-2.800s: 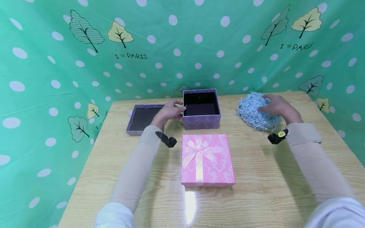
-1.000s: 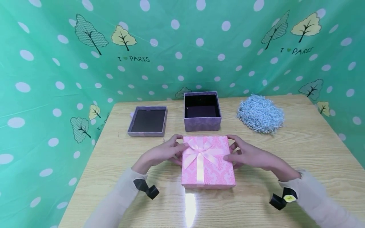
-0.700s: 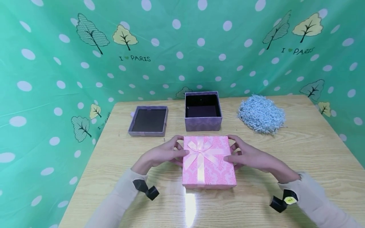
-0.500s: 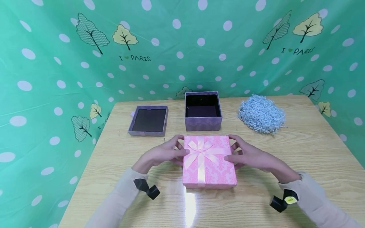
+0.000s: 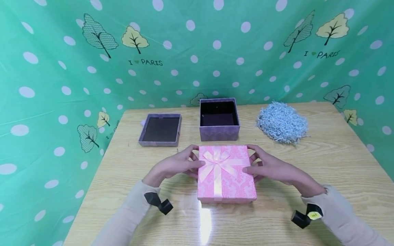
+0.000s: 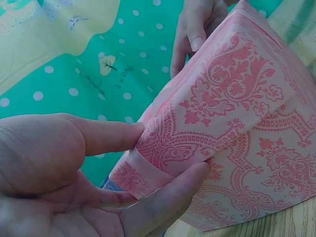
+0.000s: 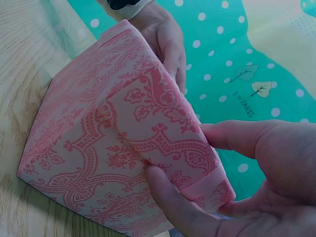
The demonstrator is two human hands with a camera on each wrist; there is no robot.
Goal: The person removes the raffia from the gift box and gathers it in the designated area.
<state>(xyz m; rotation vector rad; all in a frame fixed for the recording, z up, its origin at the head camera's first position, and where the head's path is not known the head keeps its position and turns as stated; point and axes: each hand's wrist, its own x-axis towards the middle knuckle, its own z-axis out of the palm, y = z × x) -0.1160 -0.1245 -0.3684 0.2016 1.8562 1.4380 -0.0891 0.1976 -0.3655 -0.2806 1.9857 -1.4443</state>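
Purple box (image 5: 219, 133) between shallow lid (image 5: 161, 130) and blue shredded-paper heap (image 5: 282, 122); green backdrop (image 5: 180, 37) behind.

Pink gift box (image 5: 238, 184): paper-covered card by the look of it, smooth, mostly matt, damask print. Ribbon bow (image 5: 217, 163): satin-like cloth, shiny, bright highlight on the lower strip. Purple box (image 5: 219, 133): patterned paper over card, low sheen; inside dark and matt. Shallow lid (image 5: 158, 144): same purple paper look, matt black interior. Shredded filler (image 5: 282, 123): pale blue crinkled paper strips, rough, matt. Table (image 5: 120, 171): light wood grain, smooth, glossy enough for a white glare streak; solid or laminate, can't tell. Backdrop (image 5: 180, 34): printed cloth, soft creases. Sleeves (image 5: 335, 208): matt cloth. Wrist cameras (image 5: 166, 207): black, plastic-looking.
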